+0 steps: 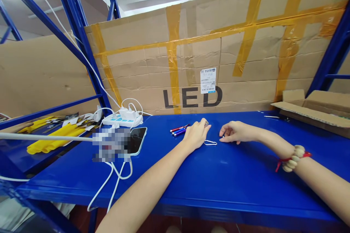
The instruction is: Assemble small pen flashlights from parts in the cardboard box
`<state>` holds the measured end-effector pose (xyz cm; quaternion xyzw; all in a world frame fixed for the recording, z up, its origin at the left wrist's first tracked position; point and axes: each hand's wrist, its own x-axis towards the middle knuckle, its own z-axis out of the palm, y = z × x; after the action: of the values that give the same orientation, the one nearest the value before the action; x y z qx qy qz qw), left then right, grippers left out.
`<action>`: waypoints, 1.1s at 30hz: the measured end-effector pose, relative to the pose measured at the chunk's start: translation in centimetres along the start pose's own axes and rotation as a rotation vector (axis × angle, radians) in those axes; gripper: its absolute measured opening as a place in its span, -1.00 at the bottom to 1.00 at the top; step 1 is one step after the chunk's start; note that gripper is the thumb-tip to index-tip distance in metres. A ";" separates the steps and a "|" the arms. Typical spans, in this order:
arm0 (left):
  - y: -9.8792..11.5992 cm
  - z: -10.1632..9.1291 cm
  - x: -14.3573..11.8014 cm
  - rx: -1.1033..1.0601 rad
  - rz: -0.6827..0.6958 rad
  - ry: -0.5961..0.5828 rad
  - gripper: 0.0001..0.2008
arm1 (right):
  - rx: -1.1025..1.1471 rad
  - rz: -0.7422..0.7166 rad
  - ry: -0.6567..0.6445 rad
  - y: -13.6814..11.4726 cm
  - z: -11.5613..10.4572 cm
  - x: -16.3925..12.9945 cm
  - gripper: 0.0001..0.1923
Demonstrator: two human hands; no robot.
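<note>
My left hand [196, 134] is closed near the middle of the blue shelf, with a small greyish thing showing at its fingertips; most of it is hidden. Beside that hand a silver carabiner-shaped clip [210, 143] lies on the shelf. To the right, my right hand [235, 132] has its fingers curled, thumb and fingertips close together around a tiny shiny thing too small to name. Left of my left hand lie several slim metal tubes like small penlights, a red one [179, 128] and blue ones [179, 132].
A phone [139, 141] lies on the blue shelf [218, 178] at the left, near a white power strip [123, 119] with cables. An open cardboard box [314, 113] stands at the right. A taped cardboard panel [142, 76] closes the back. Yellow items [56, 139] lie far left.
</note>
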<state>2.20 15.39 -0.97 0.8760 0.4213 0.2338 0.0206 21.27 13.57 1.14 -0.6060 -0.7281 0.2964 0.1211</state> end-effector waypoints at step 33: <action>-0.1 0.0 -0.1 -0.006 0.026 -0.006 -0.75 | -0.155 -0.225 0.124 0.8 0.5 0.9 -0.65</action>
<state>2.11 15.37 -0.98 0.8820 0.4091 0.2328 0.0213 21.39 14.37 0.14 -0.5452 -0.8033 0.1861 0.1512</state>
